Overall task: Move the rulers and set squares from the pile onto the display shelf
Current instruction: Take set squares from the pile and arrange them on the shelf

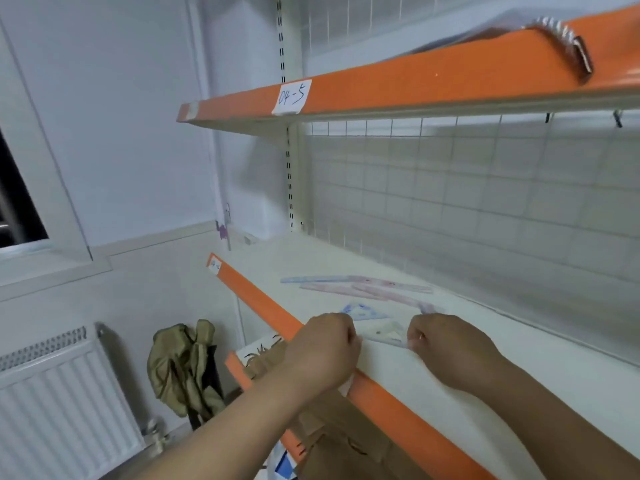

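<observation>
The left hand (322, 344) lies knuckles up on the display shelf (485, 372), its fingers curled in and pinching the near left edge of a clear set square (382, 332). At 3 o'clock from it, the right hand (446, 344) is curled the same way and pinches the set square's right corner, so the piece lies flat on the shelf between the two hands. Just beyond, at 12 o'clock, a blue-tinted set square (362, 310) lies flat and overlaps the clear one's far edge. Farther back, a loose row of pale pink and blue rulers (356, 285) lies across the shelf, near the wire grid panel (467, 209). The shelf's orange front strip (256, 296) runs under the left wrist. At 12 o'clock high hangs an upper shelf (415, 81) with a paper label (291, 97) reading 04-5. At 8 o'clock stand a white radiator (59, 403) and a crumpled olive cloth (183, 368).
</observation>
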Demonstrator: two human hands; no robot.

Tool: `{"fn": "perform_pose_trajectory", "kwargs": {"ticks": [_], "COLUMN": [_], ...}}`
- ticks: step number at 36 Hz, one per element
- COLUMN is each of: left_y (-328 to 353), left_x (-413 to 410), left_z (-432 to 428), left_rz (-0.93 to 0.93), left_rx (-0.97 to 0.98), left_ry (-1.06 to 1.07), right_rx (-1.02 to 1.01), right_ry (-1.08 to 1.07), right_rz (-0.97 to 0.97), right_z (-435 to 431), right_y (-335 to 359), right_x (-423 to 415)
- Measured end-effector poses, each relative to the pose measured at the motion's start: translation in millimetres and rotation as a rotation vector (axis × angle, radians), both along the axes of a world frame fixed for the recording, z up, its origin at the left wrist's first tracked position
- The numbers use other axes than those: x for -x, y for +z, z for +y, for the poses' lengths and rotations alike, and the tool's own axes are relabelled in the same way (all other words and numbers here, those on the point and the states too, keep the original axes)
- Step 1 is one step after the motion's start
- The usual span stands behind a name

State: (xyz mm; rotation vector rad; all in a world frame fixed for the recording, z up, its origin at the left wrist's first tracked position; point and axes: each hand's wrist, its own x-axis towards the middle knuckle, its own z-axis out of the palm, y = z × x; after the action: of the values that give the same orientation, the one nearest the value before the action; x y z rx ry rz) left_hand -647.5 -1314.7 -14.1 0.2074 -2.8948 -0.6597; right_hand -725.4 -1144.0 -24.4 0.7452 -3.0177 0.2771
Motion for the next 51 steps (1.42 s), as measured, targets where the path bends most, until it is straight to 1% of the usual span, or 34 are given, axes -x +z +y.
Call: {"fn": "perform_pose_trajectory", "kwargs": {"ticks": [3,14,21,25,29,34,39,44,49,51], "left_y": [-5,-15,-24,-36,-43,-44,-45,-48,-51,-51], "left_x": [23,105,135,146,155,161,163,165,167,168], "left_z": [-18,-77,-93,-97,-98,-101,-105,-106,-106,-107], "left_rz": [-0.013,-0.124,-0.226,-0.27,-0.26,-0.269,-0.258,-0.262,-0.263,-0.261], "left_rx": [0.0,0.143,0.222,0.247,0.238,0.217,0.184,0.182,0.171,0.168], "left_ry": [-0.062,-0.245,-0.36,-0.409,-0.442,-0.465,-0.466,-0.462,-0.449,-0.439], "right_rx": [-0.021,0.019,0.013,0.033,0.007,-0.003,-0.013,0.054,-0.018,-0.001], "right_ry": [-0.045,-0.261,-0.218,-0.196,-0.187,-0.2,-0.159,-0.225,-0.297,-0.318], "right_rz": [0.026,0.05,0.074,-0.008,-0.069,-0.102,-0.136,-0.245,-0.312,-0.337], "right_z": [-7,-56,-92,-106,-114,-115,-116,-115,-118,-117], "right_y": [-1,-9,-24,-31,-38,-39,-37,-34,-28,-26], "right_x": [10,45,62,72,81,89,92,96,102,103]}}
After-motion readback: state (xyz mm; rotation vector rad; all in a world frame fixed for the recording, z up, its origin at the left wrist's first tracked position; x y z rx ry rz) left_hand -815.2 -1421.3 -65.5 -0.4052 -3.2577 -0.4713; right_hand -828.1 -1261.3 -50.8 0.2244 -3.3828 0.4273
